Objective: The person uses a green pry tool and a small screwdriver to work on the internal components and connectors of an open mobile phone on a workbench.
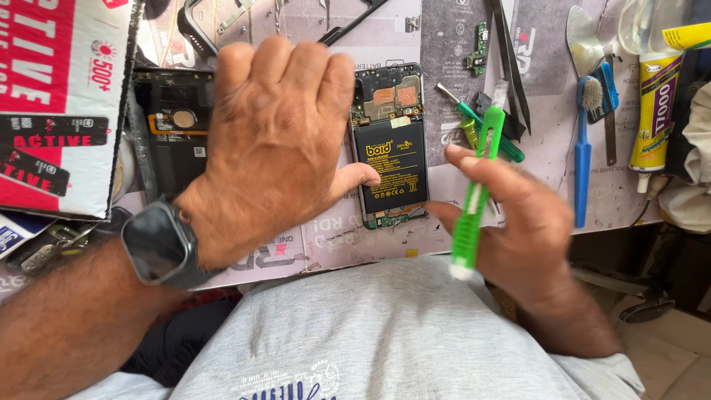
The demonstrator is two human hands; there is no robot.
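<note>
Right grip (511, 215) pinches green cutter (474, 200); left grip (274, 141) spread above black-labelled phone (391, 159).

I see an opened phone (390, 144) lying flat on the work mat (333, 241), near the middle of the bench, its battery (392, 167) set in the lower part of its body. My left hand (278, 141) hovers spread just left of the phone, thumb tip over the battery's edge, with a wristwatch (159, 244) on the wrist nearer me. My right hand (518, 222) is to the phone's right, holding a slim cutter (474, 200) upright. Behind that hand lie a screwdriver (481, 122) and tweezers (511, 59). Further right lie a brush (585, 148) and a glue tube (655, 111). A cardboard box (59, 104) sits at the far left, a phone back cover (174, 141) between it and my left hand.
</note>
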